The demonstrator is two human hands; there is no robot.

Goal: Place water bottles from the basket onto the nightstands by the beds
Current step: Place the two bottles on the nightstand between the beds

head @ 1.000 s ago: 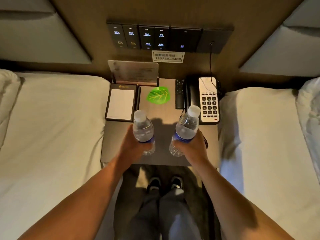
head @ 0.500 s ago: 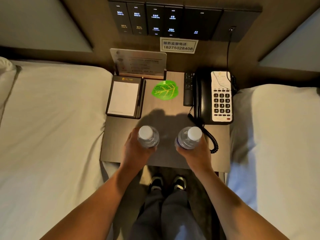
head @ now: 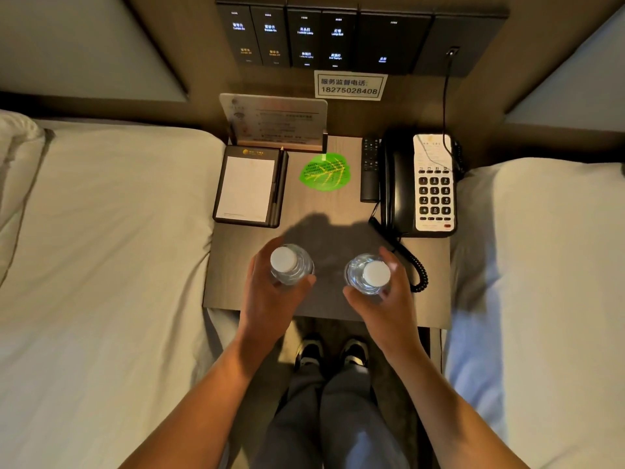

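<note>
i'm seeing both forearms bare, no sleeves, no watch or rings on the left hand (head: 270, 292) or right hand (head: 382, 299). below, grey trousers (head: 334, 418) and dark shoes (head: 333, 352) with white trim.

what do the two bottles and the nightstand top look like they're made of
Left bottle and right bottle: clear glossy plastic, probably; you can see through the walls, and the caps are matte white. Nightstand: wood or wood-look laminate, matte brown with faint straight grain; which one is unclear.

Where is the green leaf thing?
In the head view, the green leaf card lies at the back of the nightstand, between the notepad and the remote.
</note>
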